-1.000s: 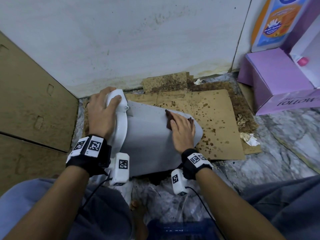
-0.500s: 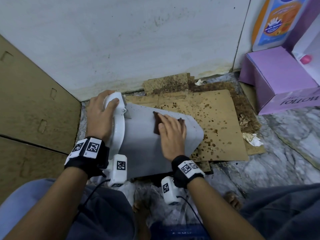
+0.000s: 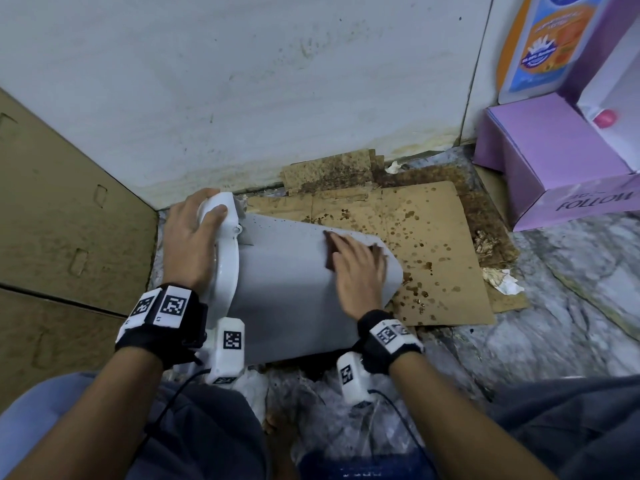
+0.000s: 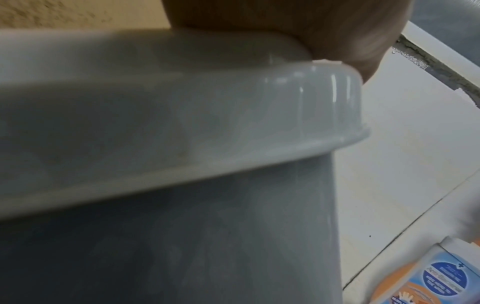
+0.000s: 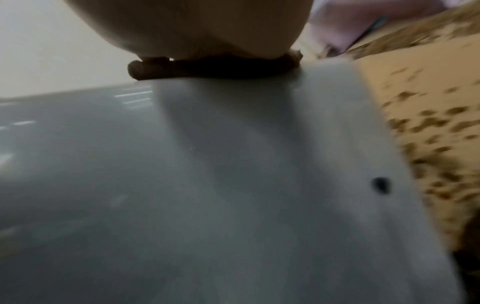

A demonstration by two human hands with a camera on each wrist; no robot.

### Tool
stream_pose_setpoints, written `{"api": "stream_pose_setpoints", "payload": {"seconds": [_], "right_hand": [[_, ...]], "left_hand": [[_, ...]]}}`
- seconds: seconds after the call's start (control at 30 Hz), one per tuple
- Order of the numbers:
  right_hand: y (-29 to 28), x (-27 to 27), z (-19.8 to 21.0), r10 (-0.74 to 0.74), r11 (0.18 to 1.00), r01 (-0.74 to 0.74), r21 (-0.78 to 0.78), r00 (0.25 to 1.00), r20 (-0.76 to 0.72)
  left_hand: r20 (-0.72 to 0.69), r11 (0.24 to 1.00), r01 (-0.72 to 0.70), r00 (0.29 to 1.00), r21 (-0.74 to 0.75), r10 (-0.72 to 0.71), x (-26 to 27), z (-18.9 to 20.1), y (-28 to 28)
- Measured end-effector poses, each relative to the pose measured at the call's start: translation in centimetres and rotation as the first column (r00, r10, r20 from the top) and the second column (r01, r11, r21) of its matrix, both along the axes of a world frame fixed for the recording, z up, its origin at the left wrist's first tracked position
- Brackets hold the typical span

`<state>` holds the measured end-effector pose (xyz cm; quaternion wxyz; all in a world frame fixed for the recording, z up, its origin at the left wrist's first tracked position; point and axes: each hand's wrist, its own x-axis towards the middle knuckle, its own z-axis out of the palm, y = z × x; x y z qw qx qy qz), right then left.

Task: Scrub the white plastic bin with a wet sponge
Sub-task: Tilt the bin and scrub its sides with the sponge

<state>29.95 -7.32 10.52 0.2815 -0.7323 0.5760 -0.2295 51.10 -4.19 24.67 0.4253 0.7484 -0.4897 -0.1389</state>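
The white plastic bin (image 3: 287,289) lies on its side on stained cardboard, its lid end (image 3: 227,271) to the left. My left hand (image 3: 188,237) grips that lid end, thumb on top and fingers curled behind it; the left wrist view shows the rim (image 4: 207,123) close up under the hand (image 4: 311,26). My right hand (image 3: 358,268) lies flat with straight fingers on a dark brown sponge (image 3: 330,251) and presses it against the bin's upper side near the base end. In the right wrist view the sponge (image 5: 207,67) is squashed between palm and bin wall (image 5: 207,185).
Spotted brown cardboard (image 3: 415,244) covers the floor under and right of the bin. A white wall (image 3: 242,81) stands just behind, a cardboard panel (image 3: 69,220) at the left, a purple box (image 3: 554,174) at the right. Crumpled tissue (image 3: 502,282) and a plastic bag (image 3: 346,427) lie nearby.
My right hand slid the sponge left along the bin's side, then back right toward the base end. My left hand has kept its hold on the lid end.
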Motion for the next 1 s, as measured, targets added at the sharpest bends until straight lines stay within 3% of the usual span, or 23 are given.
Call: {"api": "stream_pose_setpoints", "payload": {"seconds": [0.1, 0.2, 0.37, 0.5, 0.6, 0.73, 1.0], "right_hand": [[2.4, 2.7, 2.9, 0.038, 0.999, -0.033, -0.035, 0.99, 0.136], [2.8, 2.5, 3.1, 0.071, 0.997, -0.061, -0.057, 0.979, 0.191], [0.6, -0.7, -0.5, -0.045, 0.999, 0.043, 0.014, 0.984, 0.173], [-2.0, -4.2, -5.8, -0.12, 0.983, 0.122, 0.139, 0.993, -0.017], [-2.8, -4.7, -6.7, -0.112, 0.976, 0.107, 0.192, 0.994, 0.016], [-1.0, -3.1, -3.3, -0.084, 0.984, 0.085, 0.157, 0.996, -0.01], [5.5, 2.9, 6.1, 0.176, 0.984, -0.179, 0.016, 0.976, 0.13]], "left_hand": [[-0.003, 1.0, 0.011, 1.0, 0.001, -0.011, 0.0, 0.0, 0.1], [-0.033, 1.0, 0.008, 0.999, -0.003, -0.008, 0.4, 0.0, 0.4], [-0.06, 1.0, 0.008, 0.998, -0.009, -0.009, 0.6, -0.1, 0.3], [-0.088, 1.0, 0.001, 0.996, -0.022, -0.002, 0.8, -0.2, 0.4], [-0.113, 1.0, 0.013, 0.993, -0.017, -0.015, 0.8, -0.2, 0.2], [-0.161, 1.0, 0.022, 0.987, -0.006, -0.023, 1.5, 0.1, 0.6], [-0.255, 0.99, 0.079, 0.966, 0.115, -0.047, 1.6, 1.4, 1.1]]}}
